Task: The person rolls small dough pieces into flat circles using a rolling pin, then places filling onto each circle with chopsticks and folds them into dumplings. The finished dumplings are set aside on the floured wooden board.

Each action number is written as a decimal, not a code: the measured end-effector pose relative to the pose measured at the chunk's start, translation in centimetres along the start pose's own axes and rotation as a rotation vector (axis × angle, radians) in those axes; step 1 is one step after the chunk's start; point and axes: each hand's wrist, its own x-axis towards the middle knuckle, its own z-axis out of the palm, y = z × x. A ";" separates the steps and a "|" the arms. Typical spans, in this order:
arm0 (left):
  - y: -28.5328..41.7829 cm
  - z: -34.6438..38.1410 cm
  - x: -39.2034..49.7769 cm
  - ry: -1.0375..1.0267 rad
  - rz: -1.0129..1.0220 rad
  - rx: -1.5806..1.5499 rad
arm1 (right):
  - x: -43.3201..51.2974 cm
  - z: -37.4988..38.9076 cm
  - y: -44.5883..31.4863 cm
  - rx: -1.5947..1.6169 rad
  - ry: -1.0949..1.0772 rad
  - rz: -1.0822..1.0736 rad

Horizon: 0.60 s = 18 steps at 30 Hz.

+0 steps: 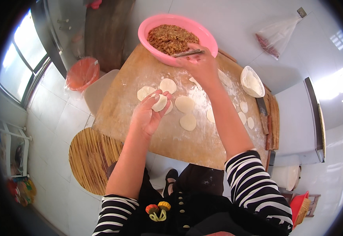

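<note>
In my left hand (151, 113), palm up above the floured wooden board (165, 141), rests a round dough wrapper (160, 103), held between thumb and fingers. My right hand (202, 66) grips a slim metal utensil (188, 53) at the near rim of the pink plastic basin (209, 38); its exact kind is unclear. Brown minced filling (171, 38) lies in the basin. Several flat dough rounds, among them one wrapper (184, 104) right of my left hand, lie on the board, some overlapping. White flour (199, 96) is scattered under my right forearm.
A white bowl of flour (251, 81) stands at the board's right side, with a cleaver (261, 107) near it. A round tray of plant stalks (93, 159) is at the lower left. A lined orange bin (84, 73) stands beyond the board's left edge.
</note>
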 end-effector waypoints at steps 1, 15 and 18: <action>0.0 0.2 0.0 0.019 0.053 0.071 | 0.9 0.2 -0.5 0.050 -0.032 0.014; 0.4 -0.9 1.1 0.084 0.208 0.001 | 10.3 -4.4 0.3 0.009 -0.421 0.014; 0.3 -1.4 1.5 0.047 0.240 -0.078 | 9.7 -3.6 1.1 0.038 -0.421 0.048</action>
